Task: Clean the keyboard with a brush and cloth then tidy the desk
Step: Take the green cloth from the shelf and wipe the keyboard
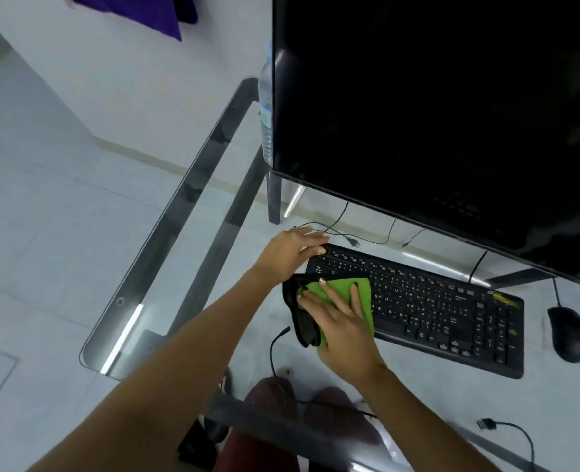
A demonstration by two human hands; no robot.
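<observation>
A black keyboard (428,304) lies on the glass desk (166,233) below the monitor. My right hand (339,321) presses a green and black cloth (363,301) flat onto the keyboard's left end, fingers spread. My left hand (292,250) holds the keyboard's far left corner, thumb at the edge and fingers over the top. No brush is visible.
A large dark monitor (434,107) stands behind the keyboard. A black mouse (569,333) sits to the right. Loose cables (343,233) lie behind the keyboard, another cable (275,349) runs near the front edge and a USB plug (487,424) lies front right. A water bottle (266,110) stands beside the monitor.
</observation>
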